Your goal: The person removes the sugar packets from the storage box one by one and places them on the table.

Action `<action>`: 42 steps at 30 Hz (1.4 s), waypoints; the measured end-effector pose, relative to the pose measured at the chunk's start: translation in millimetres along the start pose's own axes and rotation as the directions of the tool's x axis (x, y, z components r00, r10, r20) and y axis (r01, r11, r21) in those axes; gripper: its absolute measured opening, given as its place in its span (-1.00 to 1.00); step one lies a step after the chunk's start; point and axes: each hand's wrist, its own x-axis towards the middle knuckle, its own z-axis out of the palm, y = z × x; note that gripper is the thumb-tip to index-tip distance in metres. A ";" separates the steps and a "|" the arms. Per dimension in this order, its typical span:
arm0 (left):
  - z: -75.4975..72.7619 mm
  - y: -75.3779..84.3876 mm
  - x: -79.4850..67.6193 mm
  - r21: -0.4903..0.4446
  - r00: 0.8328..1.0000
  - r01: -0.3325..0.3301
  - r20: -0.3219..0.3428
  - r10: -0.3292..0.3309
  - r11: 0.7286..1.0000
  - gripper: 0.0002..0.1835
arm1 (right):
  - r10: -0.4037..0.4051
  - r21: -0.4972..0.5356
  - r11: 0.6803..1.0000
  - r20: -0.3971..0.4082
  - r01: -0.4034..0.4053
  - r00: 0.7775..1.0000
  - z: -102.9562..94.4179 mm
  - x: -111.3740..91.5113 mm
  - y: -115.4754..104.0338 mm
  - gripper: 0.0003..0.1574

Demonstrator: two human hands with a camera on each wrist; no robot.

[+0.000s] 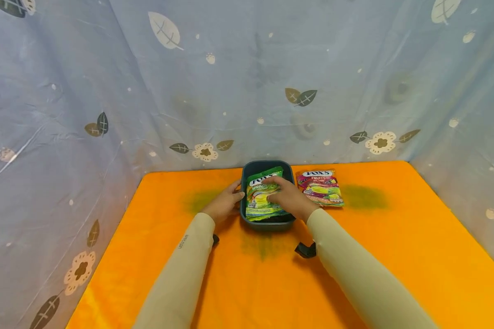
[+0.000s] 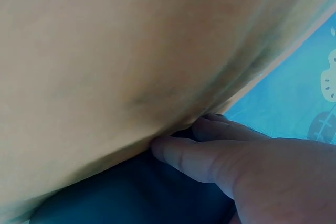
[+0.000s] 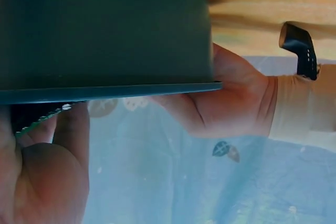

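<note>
A green Fox's Spring candy packet (image 1: 258,209) lies slanted in a dark blue-green plastic tub (image 1: 271,225). My right hand (image 1: 292,197) reaches over the tub and pinches the packet, thumb and fingers spread across its front. At the tub's left side, my left hand (image 1: 225,202) holds the wall near the rim. From below, the right wrist view shows the tub's side (image 3: 105,35), with the packet's crimped green edge (image 3: 44,119) beside the right fingers. In the left wrist view, the left fingers (image 2: 194,156) reach in by the dark tub.
A red Fox's Fruits candy packet (image 1: 320,188) lies flat just right of the tub. Orange cloth (image 1: 247,283) covers the table. A pale blue curtain with leaf prints (image 1: 230,82) hangs close behind the tub and along both sides. Black straps (image 1: 306,250) hang at the wrists.
</note>
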 end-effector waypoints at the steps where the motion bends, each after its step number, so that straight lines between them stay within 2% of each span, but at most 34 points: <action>1: -1.2 0.9 -0.9 0.001 1.000 0.000 -0.006 0.000 1.000 -0.39 | -0.005 -0.010 1.000 -0.013 0.005 1.000 1.7 1.0 -0.8 -0.42; 7: -1.3 3.4 -3.1 0.022 1.000 -0.006 -0.009 0.006 1.000 -0.39 | -0.002 -0.045 0.999 -0.073 -0.002 0.997 6.0 1.0 -0.4 -0.44; 12: 0.3 2.6 -2.6 0.015 1.000 -0.004 -0.010 0.004 1.000 -0.39 | -0.017 -0.034 0.999 -0.089 0.014 0.996 7.2 -0.3 2.1 -0.45; 18: -0.3 2.1 -0.9 -0.010 1.000 0.005 -0.014 -0.005 1.000 -0.38 | -0.080 -0.012 0.997 -0.122 0.079 0.989 7.8 -2.3 3.8 -0.45; 28: -1.6 -0.5 1.3 -0.035 1.000 -0.007 -0.002 0.006 0.999 -0.39 | -0.159 0.112 0.978 -0.158 0.177 0.975 3.4 -7.1 8.7 -0.48; 35: -2.7 -2.1 -0.4 0.041 1.000 -0.009 -0.009 0.009 0.999 -0.38 | -0.164 0.197 0.961 -0.167 0.196 0.972 -2.4 -10.9 9.3 -0.47; 42: -1.8 -1.0 -2.0 0.050 1.000 -0.008 -0.009 0.008 0.999 -0.38 | -0.162 0.217 0.956 -0.165 0.196 0.973 -5.5 -12.4 7.0 -0.48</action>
